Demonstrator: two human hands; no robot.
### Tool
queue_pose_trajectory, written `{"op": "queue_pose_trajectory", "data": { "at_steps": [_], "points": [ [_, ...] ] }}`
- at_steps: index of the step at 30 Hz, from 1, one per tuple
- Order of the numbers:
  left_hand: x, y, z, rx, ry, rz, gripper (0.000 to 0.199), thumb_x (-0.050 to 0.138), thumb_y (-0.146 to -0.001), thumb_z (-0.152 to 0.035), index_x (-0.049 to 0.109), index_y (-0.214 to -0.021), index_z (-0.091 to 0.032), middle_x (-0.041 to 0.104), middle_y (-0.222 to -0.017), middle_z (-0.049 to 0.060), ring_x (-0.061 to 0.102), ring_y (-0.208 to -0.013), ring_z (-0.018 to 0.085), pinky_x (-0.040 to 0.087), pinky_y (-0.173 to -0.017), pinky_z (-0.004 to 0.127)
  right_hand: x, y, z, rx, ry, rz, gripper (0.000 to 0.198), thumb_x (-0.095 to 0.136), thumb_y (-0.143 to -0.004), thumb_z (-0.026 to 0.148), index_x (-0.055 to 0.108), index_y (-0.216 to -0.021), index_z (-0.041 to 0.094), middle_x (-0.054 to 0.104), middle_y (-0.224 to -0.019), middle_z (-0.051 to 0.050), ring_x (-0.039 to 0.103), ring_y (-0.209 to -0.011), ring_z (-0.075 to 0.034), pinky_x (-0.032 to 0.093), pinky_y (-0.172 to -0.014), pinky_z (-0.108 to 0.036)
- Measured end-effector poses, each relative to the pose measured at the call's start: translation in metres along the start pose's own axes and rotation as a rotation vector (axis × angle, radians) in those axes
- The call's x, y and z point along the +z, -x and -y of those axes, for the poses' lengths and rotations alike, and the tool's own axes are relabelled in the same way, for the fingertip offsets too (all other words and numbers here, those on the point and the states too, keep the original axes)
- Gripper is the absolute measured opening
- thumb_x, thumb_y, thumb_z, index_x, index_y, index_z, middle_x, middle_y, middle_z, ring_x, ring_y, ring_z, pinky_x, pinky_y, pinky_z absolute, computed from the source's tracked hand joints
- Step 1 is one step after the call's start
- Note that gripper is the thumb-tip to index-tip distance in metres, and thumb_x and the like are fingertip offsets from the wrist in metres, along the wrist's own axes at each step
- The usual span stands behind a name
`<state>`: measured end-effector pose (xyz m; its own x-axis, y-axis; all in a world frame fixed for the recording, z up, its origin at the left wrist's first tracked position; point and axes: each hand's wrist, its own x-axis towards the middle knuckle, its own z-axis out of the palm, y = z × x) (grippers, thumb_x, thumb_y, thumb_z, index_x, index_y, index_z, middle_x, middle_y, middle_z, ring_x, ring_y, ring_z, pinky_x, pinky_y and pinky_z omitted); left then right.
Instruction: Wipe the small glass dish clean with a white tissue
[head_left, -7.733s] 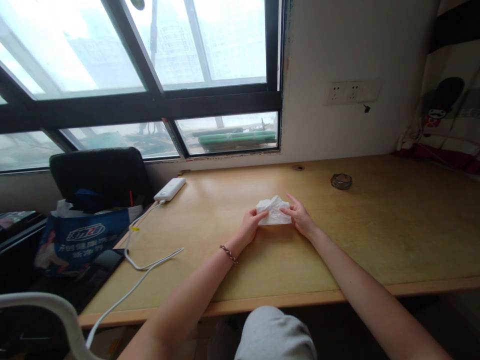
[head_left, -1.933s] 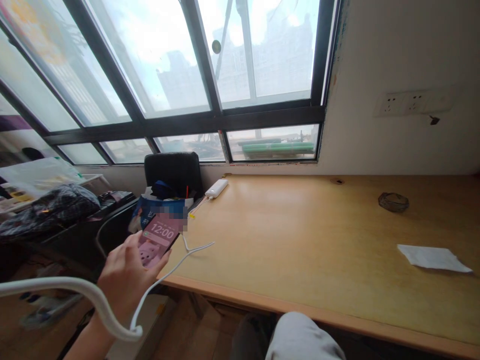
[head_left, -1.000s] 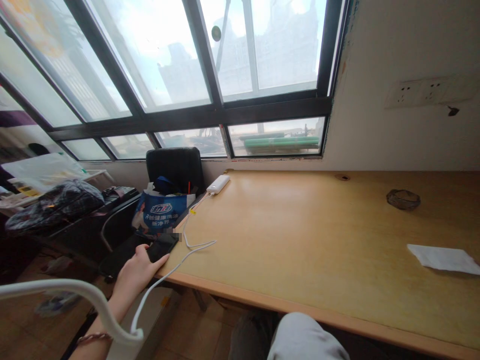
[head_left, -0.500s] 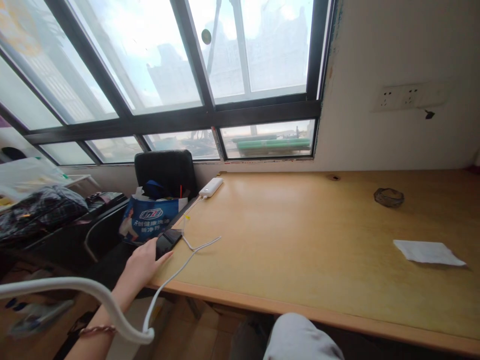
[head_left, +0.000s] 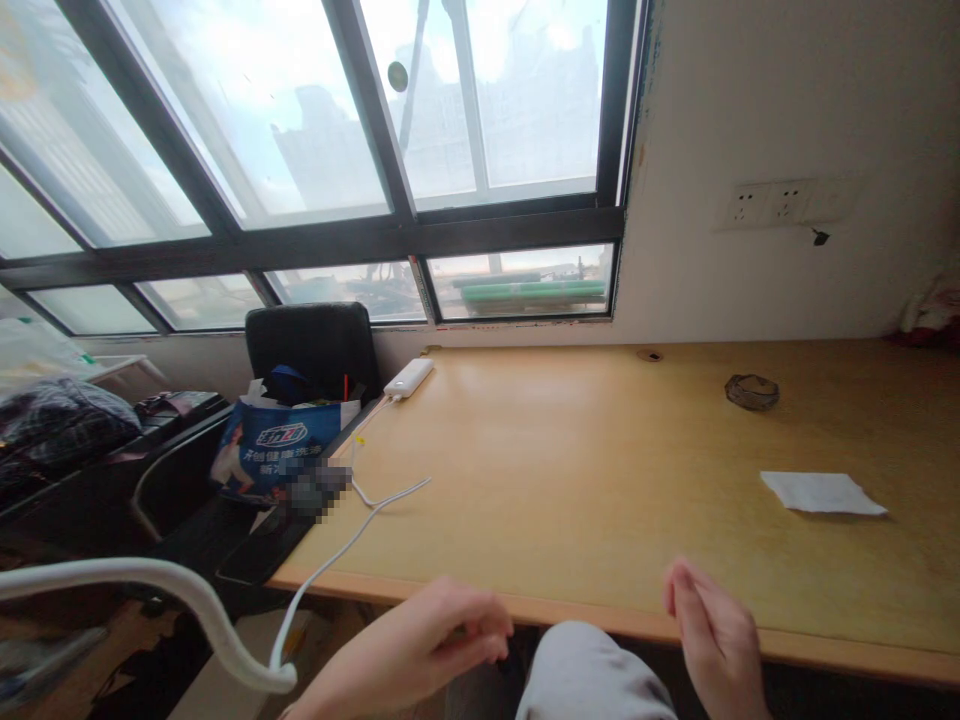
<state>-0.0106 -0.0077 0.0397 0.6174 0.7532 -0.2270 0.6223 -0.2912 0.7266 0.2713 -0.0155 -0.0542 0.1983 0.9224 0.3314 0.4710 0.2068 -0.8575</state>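
Observation:
My left hand (head_left: 457,635) hangs over the table's front edge, beside the grey-clad knee (head_left: 592,675). Its fingers are loosely curled in, and I see nothing in them. On the other side of the knee, my right hand (head_left: 712,640) is raised at the front edge, closed with the fingers bent inward; it also shows nothing held. A dark device (head_left: 319,488), partly blurred out by pixelation, lies at the table's left edge, apart from both hands. Near it, a white cable (head_left: 349,545) runs over the tabletop and down past the front edge.
On the wooden table (head_left: 555,480) are a white power bank (head_left: 409,378), a dark ring-shaped coil (head_left: 752,392) and a white paper (head_left: 821,492). A blue bag (head_left: 277,450) stands on a black chair (head_left: 311,335) at left. A thick white tube (head_left: 172,585) crosses the lower left.
My left hand has let go of the dark device and come back right to the table's front edge. My right hand has come into view. The view has turned slightly right.

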Motion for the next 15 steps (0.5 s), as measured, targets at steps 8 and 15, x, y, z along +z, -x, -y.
{"op": "queue_pose_trajectory", "data": {
  "at_steps": [8,15],
  "points": [
    [0.004,-0.23,0.007,0.252,0.937,-0.552,0.045,0.043,-0.075,-0.051,0.058,-0.089,-0.011,0.058,-0.063,0.004,0.045,-0.045,0.007,0.037,-0.046,0.019,0.105,-0.17,0.013,0.23,-0.762,0.184,0.057,0.031,-0.074,0.064,0.032,-0.037,0.02,0.025,-0.029,0.005,0.023,-0.025,-0.006,0.017,-0.029,-0.02],
    [0.011,-0.273,0.029,0.164,0.972,-0.198,0.05,0.052,-0.067,-0.052,0.061,-0.091,-0.009,0.054,-0.051,0.001,0.044,-0.039,0.006,0.032,-0.039,0.017,0.109,-0.182,-0.028,0.311,-0.837,0.377,0.07,0.018,-0.07,0.072,0.033,-0.029,0.019,0.029,-0.025,0.001,0.027,-0.025,-0.006,0.017,-0.028,-0.019]
  ]
}}
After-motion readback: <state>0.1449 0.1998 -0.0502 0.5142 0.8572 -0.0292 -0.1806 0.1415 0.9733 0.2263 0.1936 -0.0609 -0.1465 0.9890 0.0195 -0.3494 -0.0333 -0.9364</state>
